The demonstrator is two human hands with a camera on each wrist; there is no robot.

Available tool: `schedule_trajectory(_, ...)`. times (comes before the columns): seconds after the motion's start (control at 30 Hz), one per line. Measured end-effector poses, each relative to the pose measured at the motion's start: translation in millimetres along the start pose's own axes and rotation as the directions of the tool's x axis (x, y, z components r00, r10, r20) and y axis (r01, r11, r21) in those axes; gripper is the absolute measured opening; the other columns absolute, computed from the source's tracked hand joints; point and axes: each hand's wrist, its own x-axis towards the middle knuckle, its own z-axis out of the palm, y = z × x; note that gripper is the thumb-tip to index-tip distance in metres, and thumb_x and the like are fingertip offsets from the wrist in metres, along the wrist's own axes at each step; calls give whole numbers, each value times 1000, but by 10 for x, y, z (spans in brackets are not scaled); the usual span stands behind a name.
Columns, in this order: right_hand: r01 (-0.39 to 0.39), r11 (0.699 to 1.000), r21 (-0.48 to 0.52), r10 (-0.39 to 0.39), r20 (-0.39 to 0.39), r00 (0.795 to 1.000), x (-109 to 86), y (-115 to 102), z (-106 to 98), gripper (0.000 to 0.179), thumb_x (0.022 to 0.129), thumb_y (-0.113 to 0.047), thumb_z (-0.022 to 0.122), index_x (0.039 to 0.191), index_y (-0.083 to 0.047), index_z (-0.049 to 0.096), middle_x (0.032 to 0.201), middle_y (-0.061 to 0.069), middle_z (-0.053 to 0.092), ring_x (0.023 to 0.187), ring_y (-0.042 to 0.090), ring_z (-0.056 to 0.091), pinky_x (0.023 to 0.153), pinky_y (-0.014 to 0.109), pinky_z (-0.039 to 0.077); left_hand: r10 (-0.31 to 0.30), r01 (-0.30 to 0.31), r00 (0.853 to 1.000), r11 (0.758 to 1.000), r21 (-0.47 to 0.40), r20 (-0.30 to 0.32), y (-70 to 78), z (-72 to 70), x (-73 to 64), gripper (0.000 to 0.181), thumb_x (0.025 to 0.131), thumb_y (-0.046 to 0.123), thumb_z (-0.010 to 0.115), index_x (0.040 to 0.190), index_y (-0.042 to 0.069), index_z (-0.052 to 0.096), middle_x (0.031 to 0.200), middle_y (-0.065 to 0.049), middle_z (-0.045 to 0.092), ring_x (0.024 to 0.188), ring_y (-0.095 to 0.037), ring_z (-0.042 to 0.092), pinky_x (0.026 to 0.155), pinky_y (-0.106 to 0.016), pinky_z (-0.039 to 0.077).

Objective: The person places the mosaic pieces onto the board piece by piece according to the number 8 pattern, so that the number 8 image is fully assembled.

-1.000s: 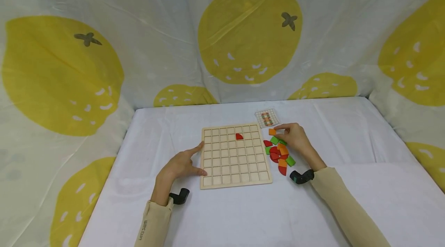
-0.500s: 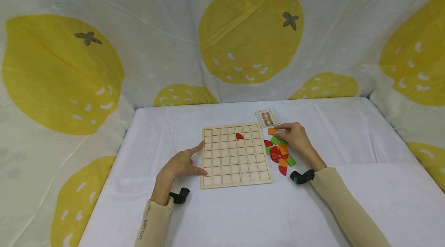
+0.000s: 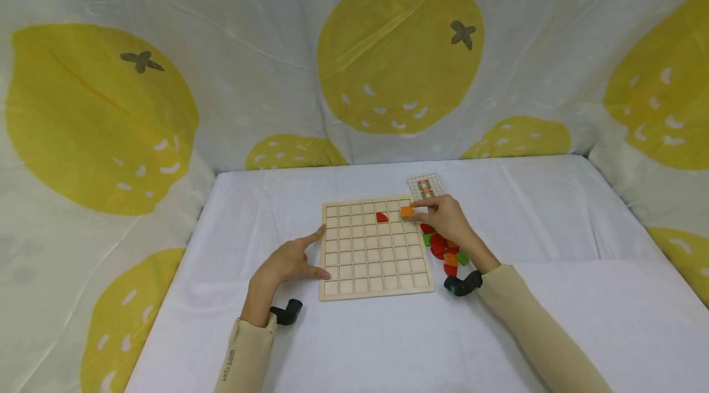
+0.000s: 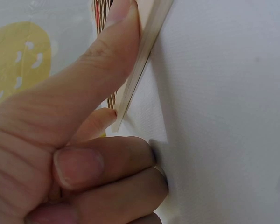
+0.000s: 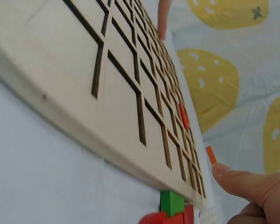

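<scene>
A square wooden grid board (image 3: 360, 254) lies on the white cloth, with one red quarter-circle piece (image 3: 381, 217) in a cell of its second row. My left hand (image 3: 288, 261) touches the board's left side, thumb on the rim near the front corner and index finger farther up; the other fingers are curled beside it in the left wrist view. Between thumb and fingers my right hand (image 3: 450, 219) pinches an orange square tile (image 3: 407, 212) over the board's far right part. In the right wrist view that tile (image 5: 211, 154) is seen edge-on at the thumb tip.
Right of the board lies a loose pile of red pieces (image 3: 437, 246) with green and orange ones, partly hidden under the right hand. A gridded pattern card (image 3: 424, 184) lies behind it. A lemon-print cloth (image 3: 266, 73) hangs at the back and sides.
My right hand has moved left with the orange tile, from above the loose pieces to over the board's far right part. The left hand has stayed at the board's left edge.
</scene>
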Motion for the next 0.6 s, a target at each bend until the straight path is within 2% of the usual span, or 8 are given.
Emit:
schedule_trajectory(0.2,50,999,13,-50,45,998,71,-138,234,29,90,-20,82,116,-7,80,53,-2,37,47,11,30,48,23,27,-5,5,1000,1000,0,-4,-3,6,-1,113,73,42,94,164,30,28,117,-22,70,100,-24,62,94,-50,50)
schedule_trajectory(0.33,55,998,24,-56,71,996,111,-218,348,28,90,-18,82,115,-7,80,53,-3,40,48,11,30,49,23,28,-3,3,1000,1000,0,-8,-4,8,6,113,73,42,94,164,30,28,116,-21,70,99,-24,62,94,-50,49)
schedule_trajectory(0.6,52,998,-22,-50,80,996,151,-270,501,28,89,-20,83,116,-11,80,61,-1,45,52,12,34,52,24,30,1,-1,1000,1000,2,-7,0,7,7,113,73,41,93,165,30,28,97,-11,67,88,-21,56,87,-44,48)
